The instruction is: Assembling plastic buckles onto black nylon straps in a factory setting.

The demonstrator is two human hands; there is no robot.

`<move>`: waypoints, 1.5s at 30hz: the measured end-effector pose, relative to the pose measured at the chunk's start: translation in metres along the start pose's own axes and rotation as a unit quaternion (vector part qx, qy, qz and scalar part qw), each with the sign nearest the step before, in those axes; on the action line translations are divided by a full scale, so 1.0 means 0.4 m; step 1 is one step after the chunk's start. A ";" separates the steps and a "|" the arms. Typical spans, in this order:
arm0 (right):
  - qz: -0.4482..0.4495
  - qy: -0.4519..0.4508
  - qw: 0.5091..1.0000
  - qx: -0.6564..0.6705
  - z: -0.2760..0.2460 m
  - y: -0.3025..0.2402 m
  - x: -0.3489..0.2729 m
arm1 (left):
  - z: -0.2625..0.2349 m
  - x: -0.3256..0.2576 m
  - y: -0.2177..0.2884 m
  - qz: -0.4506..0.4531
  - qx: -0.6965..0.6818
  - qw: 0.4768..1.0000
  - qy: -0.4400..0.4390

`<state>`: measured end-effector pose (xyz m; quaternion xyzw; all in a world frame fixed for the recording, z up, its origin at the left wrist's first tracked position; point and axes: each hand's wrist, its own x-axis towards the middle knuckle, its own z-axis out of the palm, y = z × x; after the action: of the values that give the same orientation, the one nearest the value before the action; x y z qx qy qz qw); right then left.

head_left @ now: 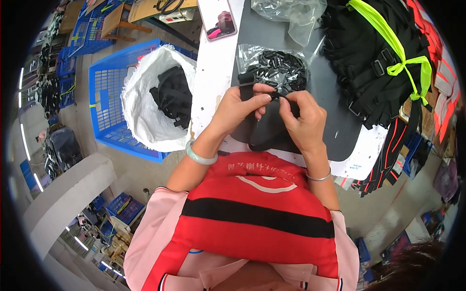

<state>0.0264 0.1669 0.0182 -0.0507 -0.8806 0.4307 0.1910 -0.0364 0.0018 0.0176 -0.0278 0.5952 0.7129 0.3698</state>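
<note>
My left hand (236, 107) is closed on a black webbing strap (246, 91), pinching it between thumb and fingers. A black slide buckle (246, 79) sits on the strap's upper end, above the fingers. My right hand (307, 119) pinches a small black piece at the strap between the two thumbs; its exact shape is hidden by the fingertips. Below the hands, black strap material hangs toward the table's front edge. Just beyond the fingers lies a clear plastic bag (279, 68) full of small black plastic buckles.
A large bundle of black straps (383, 63), tied with a yellow-green band (407, 65), lies on the right. To the left, a white woven sack (141, 116) holding black straps stands in a blue crate (104, 104). A phone (217, 18) and clear plastic wrap (293, 17) lie farther back.
</note>
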 end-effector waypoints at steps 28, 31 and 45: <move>0.027 -0.073 0.996 0.039 -0.019 -0.038 -0.027 | 0.009 -0.036 -0.025 -0.015 -0.102 0.994 -0.023; 0.015 -0.088 0.995 0.035 -0.025 -0.041 -0.037 | 0.004 -0.039 -0.021 0.003 -0.039 0.999 -0.013; 0.096 -0.129 0.982 0.102 -0.037 -0.032 -0.045 | 0.020 -0.050 -0.009 -0.016 0.032 0.999 -0.040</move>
<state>0.0495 0.1652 0.0309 -0.0595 -0.8401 0.5379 0.0371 -0.0167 -0.0011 0.0266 0.0028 0.6016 0.6880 0.4058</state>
